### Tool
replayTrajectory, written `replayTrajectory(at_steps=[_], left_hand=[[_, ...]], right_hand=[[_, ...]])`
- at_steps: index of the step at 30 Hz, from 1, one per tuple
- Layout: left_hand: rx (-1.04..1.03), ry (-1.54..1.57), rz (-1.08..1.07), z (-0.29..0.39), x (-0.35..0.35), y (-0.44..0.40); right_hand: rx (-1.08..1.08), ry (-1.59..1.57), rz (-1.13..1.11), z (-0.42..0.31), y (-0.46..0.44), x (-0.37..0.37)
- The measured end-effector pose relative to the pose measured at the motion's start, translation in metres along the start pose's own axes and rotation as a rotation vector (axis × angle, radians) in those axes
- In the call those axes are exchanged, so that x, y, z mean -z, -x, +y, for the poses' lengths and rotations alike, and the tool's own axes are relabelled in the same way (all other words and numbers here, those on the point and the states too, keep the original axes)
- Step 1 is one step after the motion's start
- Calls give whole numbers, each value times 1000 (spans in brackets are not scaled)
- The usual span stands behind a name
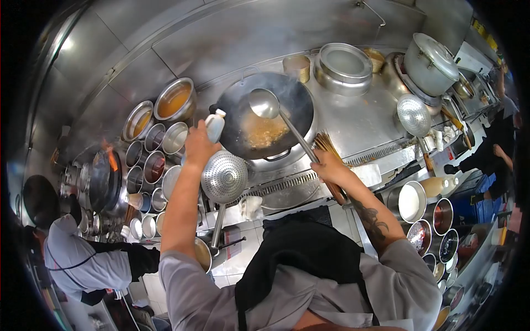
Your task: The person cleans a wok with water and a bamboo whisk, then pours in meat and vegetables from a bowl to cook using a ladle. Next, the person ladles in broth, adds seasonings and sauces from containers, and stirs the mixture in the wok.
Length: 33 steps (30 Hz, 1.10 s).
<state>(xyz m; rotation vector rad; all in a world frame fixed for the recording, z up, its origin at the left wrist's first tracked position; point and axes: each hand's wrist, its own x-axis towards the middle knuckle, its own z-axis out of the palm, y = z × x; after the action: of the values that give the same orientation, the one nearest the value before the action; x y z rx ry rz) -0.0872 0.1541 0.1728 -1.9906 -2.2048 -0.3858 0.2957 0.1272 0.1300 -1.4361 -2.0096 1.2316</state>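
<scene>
My left hand (pixel 199 144) is closed around a small plastic bottle (pixel 215 126) with a white cap, by the left rim of a black wok (pixel 229 124). Inside the wok, steaming brownish food in small pieces (pixel 265 132) lies in the bottom. My right hand (pixel 331 169) grips the long handle of a metal ladle (pixel 264 103), whose round bowl hangs over the wok above the food. Beside the right hand stands a bamboo brush (pixel 327 144), partly hidden by that hand. Just below my left hand rests a perforated strainer (pixel 224 177), its handle pointing toward me.
Metal bowls of orange-brown liquid (pixel 174 100) and several steel pots (pixel 154 167) stand left. A lidded pot (pixel 432 63) and a second strainer (pixel 414 116) are at right, above seasoning containers (pixel 412 202). One co-worker (pixel 91 256) is at left, another (pixel 491 149) at far right.
</scene>
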Motion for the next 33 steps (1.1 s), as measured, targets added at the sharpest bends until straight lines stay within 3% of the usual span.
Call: replayTrajectory(at_steps=[5, 12, 14, 17, 24, 30, 32, 33], left_hand=[[-12, -422, -92, 14, -24, -7], [-77, -549, -82, 11, -41, -9], [-62, -467, -103, 12, -42, -9], [0, -186, -106, 10, -31, -4], [184, 778, 210, -41, -21, 32], [242, 763, 579, -128, 11, 76], [257, 836, 674, -166, 26, 90], [387, 751, 664, -162, 61, 104]], right_hand=[[-134, -450, -183, -5, 1, -1], [-15, -301, -191, -19, 10, -4], [25, -181, -162, -27, 11, -3], [379, 291, 134, -8, 1, -20], [303, 575, 288, 15, -2, -15], [-29, 701, 156, 40, -8, 3], [109, 654, 241, 37, -9, 0], [172, 626, 286, 34, -10, -4]])
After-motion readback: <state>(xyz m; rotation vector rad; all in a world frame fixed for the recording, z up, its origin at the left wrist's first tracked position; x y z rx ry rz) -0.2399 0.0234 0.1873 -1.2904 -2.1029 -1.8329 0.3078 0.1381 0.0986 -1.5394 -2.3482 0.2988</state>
